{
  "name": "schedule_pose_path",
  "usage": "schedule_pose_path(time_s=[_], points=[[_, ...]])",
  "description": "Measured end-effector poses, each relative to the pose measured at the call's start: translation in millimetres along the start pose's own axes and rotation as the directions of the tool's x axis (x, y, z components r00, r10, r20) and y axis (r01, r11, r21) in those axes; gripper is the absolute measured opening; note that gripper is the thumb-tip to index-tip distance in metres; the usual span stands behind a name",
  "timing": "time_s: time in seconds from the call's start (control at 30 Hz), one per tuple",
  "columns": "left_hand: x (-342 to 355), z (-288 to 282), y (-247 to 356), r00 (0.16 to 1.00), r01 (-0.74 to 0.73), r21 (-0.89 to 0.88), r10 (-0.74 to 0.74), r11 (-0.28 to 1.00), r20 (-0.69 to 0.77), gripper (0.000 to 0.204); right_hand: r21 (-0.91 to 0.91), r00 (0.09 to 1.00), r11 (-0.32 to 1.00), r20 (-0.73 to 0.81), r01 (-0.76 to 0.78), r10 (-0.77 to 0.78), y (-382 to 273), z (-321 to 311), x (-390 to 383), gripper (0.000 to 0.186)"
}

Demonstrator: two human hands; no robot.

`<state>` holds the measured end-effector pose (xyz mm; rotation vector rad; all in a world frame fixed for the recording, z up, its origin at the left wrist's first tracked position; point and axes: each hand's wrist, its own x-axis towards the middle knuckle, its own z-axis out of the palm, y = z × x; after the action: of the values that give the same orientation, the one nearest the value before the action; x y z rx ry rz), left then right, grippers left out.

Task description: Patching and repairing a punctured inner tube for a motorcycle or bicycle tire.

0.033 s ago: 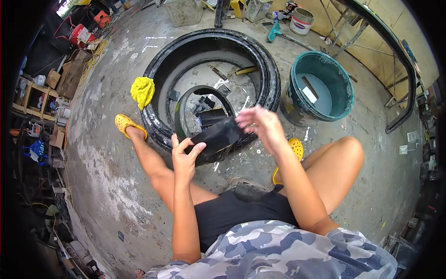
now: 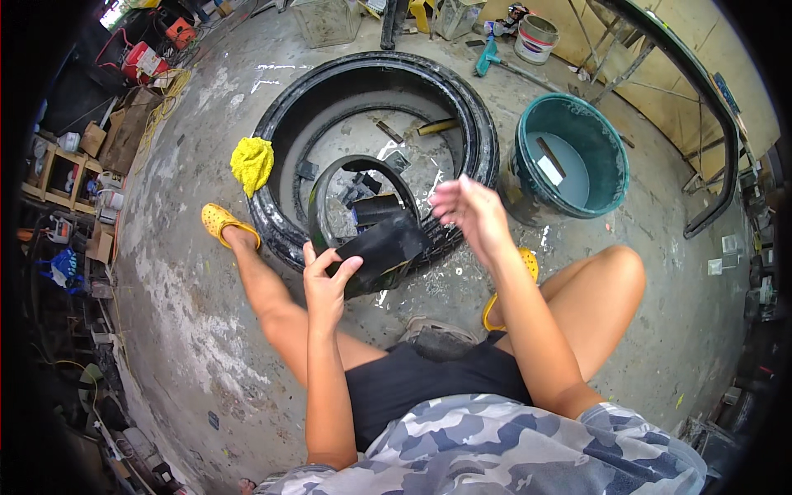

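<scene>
My left hand (image 2: 325,285) is closed on the near left edge of a black ring-shaped band (image 2: 381,254), thumb on one face and fingers behind. The band is tilted upright over the near rim of a large black tyre (image 2: 276,219) lying flat on the floor. Just right of the band, my right hand (image 2: 472,213) is raised with its fingers stretched out and nothing in them; a gap shows between the fingertips and the band. Dark scraps (image 2: 363,190) lie inside the tyre, seen partly through the band.
A yellow cloth (image 2: 252,165) hangs on the tyre's left rim. To the right stands a green tub (image 2: 524,157) of cloudy water with a flat block (image 2: 550,161) in it. Behind are a teal-headed brush (image 2: 487,56) and a white bucket (image 2: 535,43). Cluttered shelves (image 2: 62,177) line the left.
My right hand has drawn a little to the right, off the band's face. My left hand and the band have barely moved.
</scene>
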<state>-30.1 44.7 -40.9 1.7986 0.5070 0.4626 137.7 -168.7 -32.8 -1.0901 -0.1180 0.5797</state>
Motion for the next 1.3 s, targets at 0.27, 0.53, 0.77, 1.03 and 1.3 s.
schedule_pose_path(time_s=[0.27,0.53,0.77,1.03,1.3], points=[[-1,-16,-38,0.985,0.165,-0.35,-0.171,0.922,0.013,0.031,-0.542,0.984,0.822,-0.124,-0.175,0.127,67,-44,253,0.021],[12,-12,-23,0.905,0.375,-0.42,-0.425,0.826,-0.028,0.037,-0.992,0.985,0.028,-0.129,-0.126,-0.118,217,-99,399,0.029],[24,-18,-18,0.907,0.395,-0.325,-0.421,0.859,-0.01,0.033,-0.98,0.989,-0.201,0.013,-0.016,-0.145,250,-90,409,0.032],[18,-8,-30,0.92,0.347,-0.355,-0.388,0.868,-0.05,0.036,-0.98,0.992,-0.159,0.127,0.122,-0.023,146,-84,408,0.027],[2,-9,-57,0.96,0.218,-0.36,-0.266,0.907,-0.089,0.035,-0.983,0.973,-0.013,0.184,0.184,-0.139,-26,-82,329,0.023]])
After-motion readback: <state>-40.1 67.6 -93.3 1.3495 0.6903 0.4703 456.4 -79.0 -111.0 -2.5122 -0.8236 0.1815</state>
